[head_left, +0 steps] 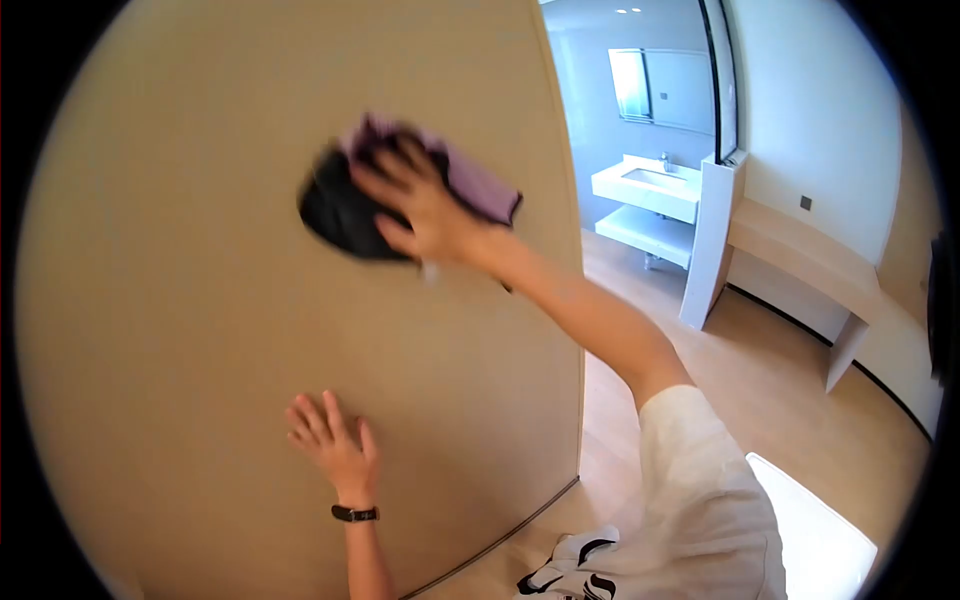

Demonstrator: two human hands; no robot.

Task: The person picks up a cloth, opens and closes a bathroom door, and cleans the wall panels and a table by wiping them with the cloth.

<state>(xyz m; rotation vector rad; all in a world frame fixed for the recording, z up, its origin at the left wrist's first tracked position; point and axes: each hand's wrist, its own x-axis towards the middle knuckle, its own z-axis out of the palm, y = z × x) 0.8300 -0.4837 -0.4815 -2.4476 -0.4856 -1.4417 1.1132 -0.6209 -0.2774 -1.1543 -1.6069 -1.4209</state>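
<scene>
My right hand (pixel 425 205) is stretched up and presses a cloth (pixel 350 215) against a large tan panel (pixel 200 250). The cloth is black with a purple side, bunched under my fingers and somewhat blurred. Its purple part (pixel 480 185) spreads out to the right of my wrist. Lower down, my left hand (pixel 335 445) lies against the same panel with its fingers spread, holding nothing. A black watch strap circles that wrist.
Past the panel's right edge, a white washbasin (pixel 645 185) stands under a mirror (pixel 665 85). A wooden desk (pixel 810 250) runs along the right wall. At the lower right is a white flat-topped object (pixel 815 530).
</scene>
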